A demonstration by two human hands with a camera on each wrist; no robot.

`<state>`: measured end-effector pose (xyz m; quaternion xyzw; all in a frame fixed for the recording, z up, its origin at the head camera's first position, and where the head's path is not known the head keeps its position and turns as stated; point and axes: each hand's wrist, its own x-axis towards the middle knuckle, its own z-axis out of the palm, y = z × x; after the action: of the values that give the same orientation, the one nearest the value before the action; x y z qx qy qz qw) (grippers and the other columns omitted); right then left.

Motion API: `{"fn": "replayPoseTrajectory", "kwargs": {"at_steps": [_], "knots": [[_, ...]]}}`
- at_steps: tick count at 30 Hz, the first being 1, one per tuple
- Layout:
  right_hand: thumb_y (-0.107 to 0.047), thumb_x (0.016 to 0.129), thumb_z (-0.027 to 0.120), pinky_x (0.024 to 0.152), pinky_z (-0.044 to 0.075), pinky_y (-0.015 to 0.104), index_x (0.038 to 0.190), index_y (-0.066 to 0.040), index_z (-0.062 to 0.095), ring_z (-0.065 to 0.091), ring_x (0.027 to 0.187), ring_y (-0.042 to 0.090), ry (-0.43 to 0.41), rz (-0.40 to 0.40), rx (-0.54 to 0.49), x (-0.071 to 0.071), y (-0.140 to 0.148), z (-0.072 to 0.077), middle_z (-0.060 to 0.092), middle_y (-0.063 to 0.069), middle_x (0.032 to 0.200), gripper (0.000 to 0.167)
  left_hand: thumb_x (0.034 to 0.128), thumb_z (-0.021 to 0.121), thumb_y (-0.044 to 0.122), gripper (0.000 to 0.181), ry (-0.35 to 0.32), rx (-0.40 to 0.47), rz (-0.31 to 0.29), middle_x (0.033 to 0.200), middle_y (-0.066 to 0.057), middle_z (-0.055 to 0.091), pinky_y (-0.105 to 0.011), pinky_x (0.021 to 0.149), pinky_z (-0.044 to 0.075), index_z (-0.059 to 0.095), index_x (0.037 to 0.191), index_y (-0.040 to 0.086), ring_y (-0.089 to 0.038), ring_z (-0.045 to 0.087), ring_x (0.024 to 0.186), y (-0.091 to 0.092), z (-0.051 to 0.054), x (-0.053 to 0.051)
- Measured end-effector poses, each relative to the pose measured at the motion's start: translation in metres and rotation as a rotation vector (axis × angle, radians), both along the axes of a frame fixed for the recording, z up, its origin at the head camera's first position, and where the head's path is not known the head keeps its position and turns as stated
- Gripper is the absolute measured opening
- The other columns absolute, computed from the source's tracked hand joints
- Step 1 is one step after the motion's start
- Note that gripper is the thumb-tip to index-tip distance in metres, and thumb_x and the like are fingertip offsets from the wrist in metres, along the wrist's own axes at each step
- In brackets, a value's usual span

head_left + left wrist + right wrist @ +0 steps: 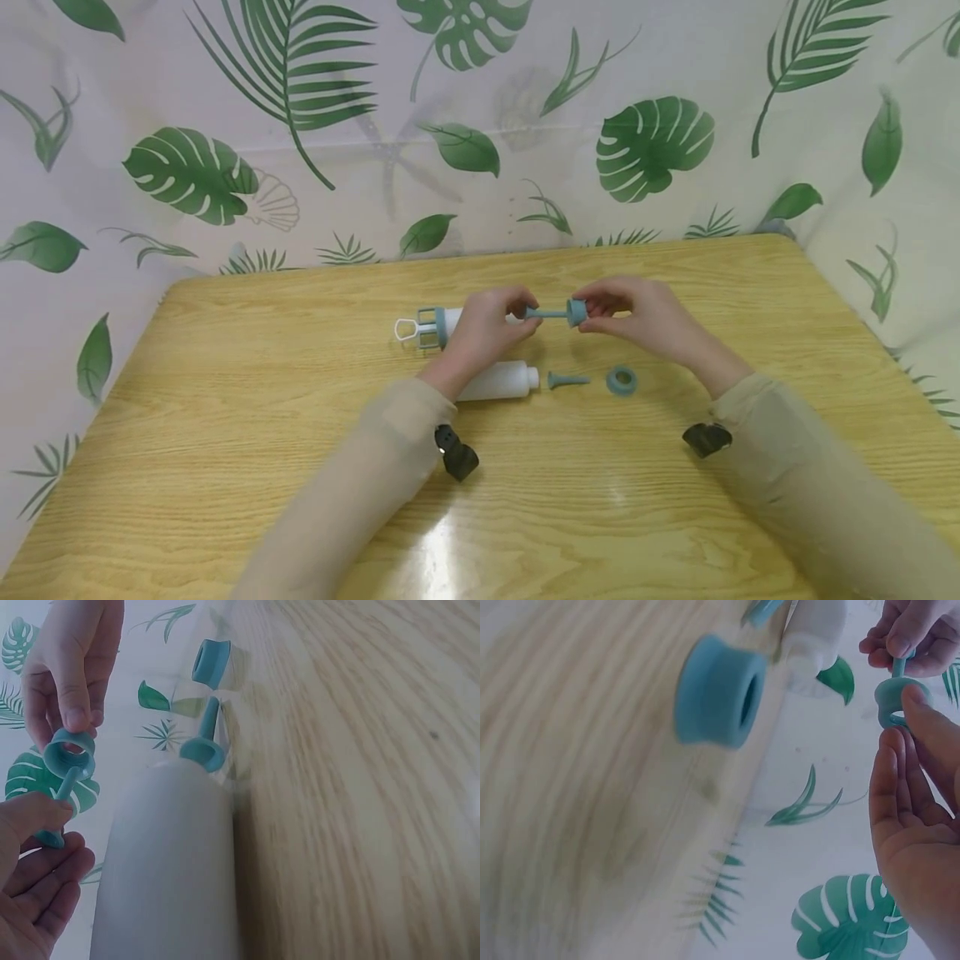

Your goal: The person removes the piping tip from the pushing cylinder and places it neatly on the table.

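My left hand (489,321) pinches a thin blue-green stem (551,314) with a flared end between thumb and fingers. Opposite it, my right hand (647,317) grips a blue-green ring-shaped collar (69,754) by its rim. The stem's free tip meets the collar's opening; how far it goes in, I cannot tell. Below the hands lies a white bottle (504,381) on its side, partly hidden by the left wrist. Beside its neck are a second flared stem (570,380) and a second collar (718,691), both loose on the table.
Behind the left hand lies another white cylinder (452,320), fitted with a blue-green cage-like end (431,328) and a white loop (406,330). The wooden table (225,433) ends at a leaf-patterned backdrop (525,150). Dark wrist-worn devices sit on both sleeves.
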<state>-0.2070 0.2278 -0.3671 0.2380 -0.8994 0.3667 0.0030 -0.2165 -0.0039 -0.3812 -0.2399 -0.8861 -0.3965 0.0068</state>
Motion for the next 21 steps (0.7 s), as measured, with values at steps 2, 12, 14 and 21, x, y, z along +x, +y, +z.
{"fn": "replayPoseTrajectory", "kwargs": {"at_steps": [2,12,14,21], "knots": [[-0.016,0.084,0.074,0.077,0.051,0.026,0.115,-0.005,0.067,0.062,0.085,0.016,0.012,-0.002,0.004,-0.001,0.005,0.000,0.067,0.004,0.094,0.033,0.0886,0.069,0.014,0.012,-0.011,-0.003,0.012,0.090,-0.003,0.067,-0.028,0.078,0.049,0.068,0.098,0.007,-0.014,0.060,0.086,0.004,0.000,-0.001],[-0.010,0.087,0.070,0.082,0.053,0.043,0.115,-0.001,0.058,0.063,0.100,0.033,-0.054,-0.031,0.047,-0.010,0.029,-0.006,0.062,0.015,0.113,0.031,0.0895,0.068,0.015,0.012,-0.082,-0.038,0.039,0.089,-0.002,0.064,-0.023,0.069,0.047,0.067,0.099,0.007,-0.013,0.058,0.081,0.021,-0.003,-0.004],[-0.008,0.088,0.069,0.081,0.053,0.044,0.115,0.000,0.057,0.062,0.101,0.035,-0.072,-0.030,0.055,-0.012,0.032,-0.007,0.061,0.016,0.112,0.031,0.0896,0.068,0.015,0.012,-0.081,-0.054,0.041,0.088,-0.001,0.064,-0.022,0.068,0.047,0.067,0.098,0.007,-0.013,0.057,0.080,0.025,-0.004,-0.004],[0.000,0.084,0.069,0.079,0.054,0.042,0.115,0.004,0.062,0.061,0.094,0.031,-0.047,0.014,0.105,-0.018,0.038,-0.014,0.061,0.020,0.115,0.031,0.0906,0.067,0.017,0.011,-0.071,-0.147,0.048,0.084,0.001,0.061,-0.021,0.063,0.044,0.067,0.098,0.008,-0.011,0.054,0.073,0.037,-0.008,-0.006]]}}
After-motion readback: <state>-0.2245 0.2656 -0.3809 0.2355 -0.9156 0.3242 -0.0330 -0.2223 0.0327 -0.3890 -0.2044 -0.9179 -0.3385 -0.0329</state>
